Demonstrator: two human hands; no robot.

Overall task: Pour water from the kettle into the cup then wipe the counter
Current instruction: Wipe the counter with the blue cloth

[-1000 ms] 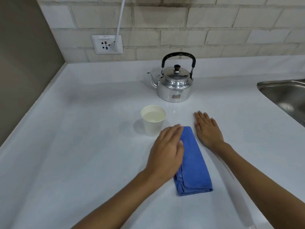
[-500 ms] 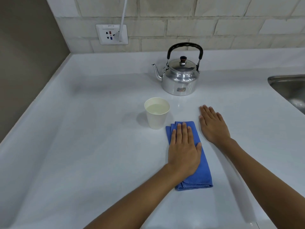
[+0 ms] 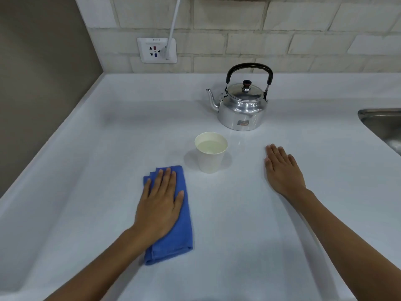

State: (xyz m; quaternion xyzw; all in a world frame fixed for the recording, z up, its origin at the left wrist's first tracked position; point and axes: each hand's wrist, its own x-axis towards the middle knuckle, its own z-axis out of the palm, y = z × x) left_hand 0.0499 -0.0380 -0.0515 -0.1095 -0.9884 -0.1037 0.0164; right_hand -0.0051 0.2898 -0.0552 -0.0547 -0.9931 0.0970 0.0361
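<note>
A silver kettle (image 3: pixel 240 107) with a black handle stands upright at the back of the white counter (image 3: pixel 249 224), spout pointing left. In front of it a white paper cup (image 3: pixel 211 155) holds water. A folded blue cloth (image 3: pixel 173 242) lies on the counter to the left of the cup. My left hand (image 3: pixel 160 205) presses flat on the cloth with fingers spread. My right hand (image 3: pixel 282 170) rests flat and empty on the counter, to the right of the cup.
A steel sink (image 3: pixel 384 124) is set into the counter at the right edge. A wall socket (image 3: pixel 156 49) with a white cable plugged in sits on the brick backsplash. A grey-brown wall (image 3: pixel 39 83) bounds the counter on the left.
My left hand settled flat on the cloth and slid it leftward, from between cup and right hand to the cup's left side. The right hand stayed put.
</note>
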